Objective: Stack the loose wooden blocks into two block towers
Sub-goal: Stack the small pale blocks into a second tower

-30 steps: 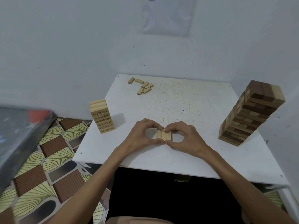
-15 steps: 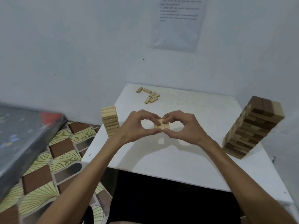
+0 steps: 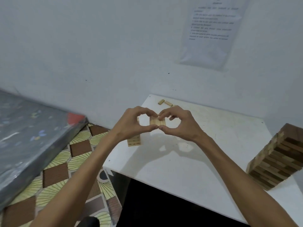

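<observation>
A flat row of pale wooden blocks (image 3: 157, 122) is lifted above the white table (image 3: 188, 174), pinched from both ends. My left hand (image 3: 133, 124) grips its left end between thumb and fingers. My right hand (image 3: 178, 124) grips the right end the same way. The small pale tower (image 3: 134, 141) stands at the table's left edge, mostly hidden behind my left hand. A taller tower of dark and light blocks (image 3: 278, 159) stands at the right edge.
A few loose pale blocks (image 3: 165, 102) lie at the table's far left corner, partly hidden by my hands. A grey mattress (image 3: 29, 138) lies on the patterned floor (image 3: 65, 164) to the left. A paper sheet (image 3: 211, 31) hangs on the wall.
Both hands have lifted the row of blocks off the table and carried it up and left, now level with the small pale tower. My view has swung left and up.
</observation>
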Demonstrator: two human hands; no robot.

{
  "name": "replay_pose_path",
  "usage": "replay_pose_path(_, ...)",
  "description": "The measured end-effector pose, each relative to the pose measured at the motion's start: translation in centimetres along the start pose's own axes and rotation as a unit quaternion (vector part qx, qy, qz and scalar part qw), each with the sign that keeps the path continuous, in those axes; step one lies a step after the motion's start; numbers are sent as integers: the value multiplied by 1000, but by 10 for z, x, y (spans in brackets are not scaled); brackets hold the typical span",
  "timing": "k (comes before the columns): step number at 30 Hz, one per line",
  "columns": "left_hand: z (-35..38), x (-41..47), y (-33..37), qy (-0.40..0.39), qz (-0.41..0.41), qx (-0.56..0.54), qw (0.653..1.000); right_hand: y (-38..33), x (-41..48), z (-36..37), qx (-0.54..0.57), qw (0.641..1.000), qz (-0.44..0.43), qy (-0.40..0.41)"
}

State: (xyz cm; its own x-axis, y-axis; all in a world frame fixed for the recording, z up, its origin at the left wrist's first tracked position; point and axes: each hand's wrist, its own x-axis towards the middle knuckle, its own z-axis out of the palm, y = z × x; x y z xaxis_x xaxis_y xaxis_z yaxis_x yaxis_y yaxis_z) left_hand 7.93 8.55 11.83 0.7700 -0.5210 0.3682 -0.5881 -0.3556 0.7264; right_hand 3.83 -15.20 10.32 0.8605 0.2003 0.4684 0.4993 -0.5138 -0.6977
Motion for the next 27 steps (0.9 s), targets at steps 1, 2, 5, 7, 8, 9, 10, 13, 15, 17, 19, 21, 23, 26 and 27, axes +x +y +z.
replay_pose_path(1,-6,-1,-3,8,-8,6,1000,-2,7,4,2,1000,2,-3)
replay_pose_path(2,-11,-2,-6,14,-15,12,1000,-4,13,8,3,1000,6,-7)
replay_pose_path(5,-27,-5,-20,21,-44,27,998,-7,30,23,5,999,11,-30)
replay_pose_path(7,-36,-7,-30,23,-67,31,997,-8,40,33,9,999,8,-46)
replay_pose_path(8,-40,-8,-35,26,-74,35,996,-7,45,38,8,999,6,-51)
replay_pose_path(9,-43,-10,-39,29,-80,37,996,-6,48,43,6,998,5,-57)
replay_pose_path(10,-45,-11,-42,32,-86,38,995,-4,52,48,5,998,7,-64)
replay_pose_path(13,-50,-14,-53,39,-108,47,992,-1,60,60,6,997,17,-79)
replay_pose_path(15,-52,-15,-60,44,-118,51,991,2,64,66,7,996,19,-84)
replay_pose_path(17,-53,-16,-65,45,-124,51,990,4,66,70,7,996,20,-87)
replay_pose_path(19,-53,-16,-68,45,-126,50,990,5,67,72,3,996,22,-90)
replay_pose_path(21,-52,-15,-72,47,-127,52,989,6,68,73,-1,995,27,-94)
replay_pose_path(23,-52,-15,-74,48,-127,53,989,7,68,74,-3,995,31,-97)
replay_pose_path(26,-49,-13,-78,49,-130,54,989,9,68,74,-7,994,34,-102)
replay_pose_path(27,-49,-13,-79,48,-132,56,989,10,68,74,-8,994,35,-103)
